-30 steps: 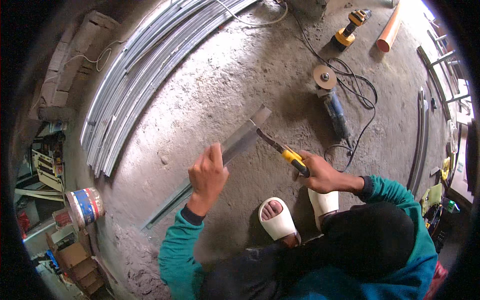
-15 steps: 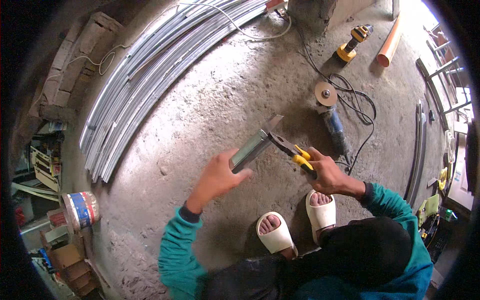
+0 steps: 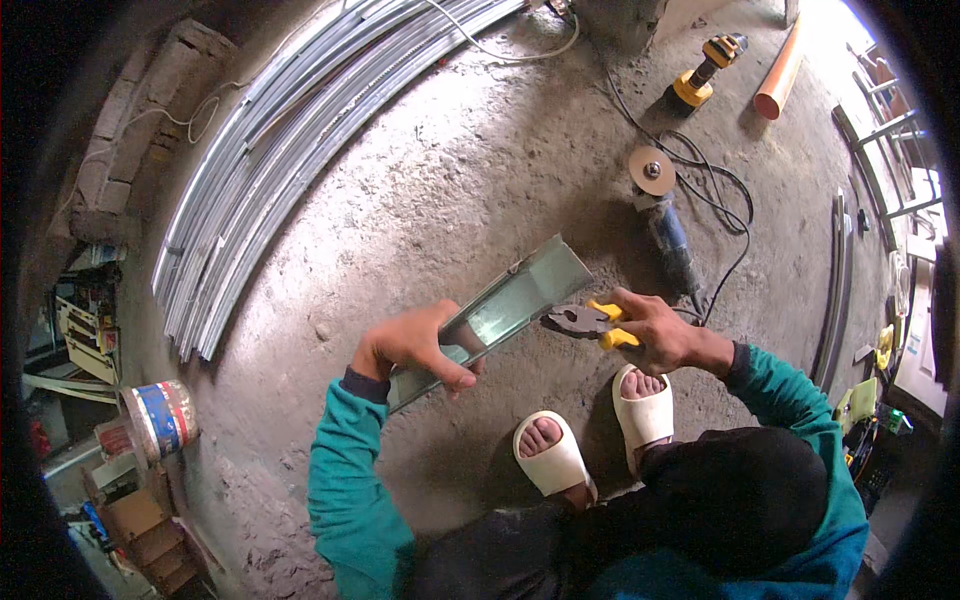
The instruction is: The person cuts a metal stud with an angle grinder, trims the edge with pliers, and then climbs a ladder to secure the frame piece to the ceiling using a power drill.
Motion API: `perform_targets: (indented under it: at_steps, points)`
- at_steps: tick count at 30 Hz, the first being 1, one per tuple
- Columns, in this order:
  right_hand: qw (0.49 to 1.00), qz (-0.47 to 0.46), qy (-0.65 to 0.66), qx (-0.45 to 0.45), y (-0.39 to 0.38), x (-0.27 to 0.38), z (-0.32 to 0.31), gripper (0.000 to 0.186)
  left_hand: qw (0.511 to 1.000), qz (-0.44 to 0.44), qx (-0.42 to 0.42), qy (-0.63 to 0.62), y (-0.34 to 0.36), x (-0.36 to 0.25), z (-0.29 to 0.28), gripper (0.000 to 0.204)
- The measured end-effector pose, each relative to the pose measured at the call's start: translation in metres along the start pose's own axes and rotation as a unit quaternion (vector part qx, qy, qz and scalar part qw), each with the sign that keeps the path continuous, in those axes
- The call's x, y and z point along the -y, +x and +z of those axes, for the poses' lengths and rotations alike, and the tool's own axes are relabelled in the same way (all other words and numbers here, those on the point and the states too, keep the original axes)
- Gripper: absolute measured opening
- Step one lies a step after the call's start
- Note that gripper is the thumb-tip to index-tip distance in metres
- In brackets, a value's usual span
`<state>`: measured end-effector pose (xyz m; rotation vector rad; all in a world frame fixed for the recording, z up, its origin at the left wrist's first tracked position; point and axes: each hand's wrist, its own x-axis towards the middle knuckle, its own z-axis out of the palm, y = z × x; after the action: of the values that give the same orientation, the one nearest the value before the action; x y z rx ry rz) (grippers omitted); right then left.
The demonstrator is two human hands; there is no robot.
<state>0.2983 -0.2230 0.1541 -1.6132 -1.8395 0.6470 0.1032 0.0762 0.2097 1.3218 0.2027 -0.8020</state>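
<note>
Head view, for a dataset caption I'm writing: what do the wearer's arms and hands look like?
Long, wrinkled teal-green sleeves, both ending in dark cuffs. The left hand and right hand are bare, without gloves.

Yellow and grey pliers, silvery-green channel, teal sleeves, cream slippers, blue-banded bucket.

Teal sleeves are ending in dark cuffs behind the left hand and right hand; below them, black trousers and cream open-toed slides are showing.
</note>
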Motion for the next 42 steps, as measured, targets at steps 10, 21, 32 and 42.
perform_targets:
  at_steps: [10,21,32,42]
  points:
    - [0.973,-0.018,-0.228,-0.018,-0.003,-0.005,-0.027,0.029,0.997,-0.002,0.053,0.058,0.002,0.014,-0.004,0.04]
    - [0.991,0.03,-0.12,-0.041,-0.003,0.022,-0.007,0.036,1.0,0.02,-0.018,0.015,-0.005,0.018,0.005,0.042]
    - [0.99,0.043,-0.122,-0.05,-0.009,0.018,0.005,0.04,0.999,0.01,-0.025,-0.017,-0.016,0.019,0.006,0.05]
    - [0.989,0.087,0.117,0.023,-0.002,0.036,0.001,0.03,0.984,0.055,-0.096,0.139,-0.019,0.019,0.005,0.043]
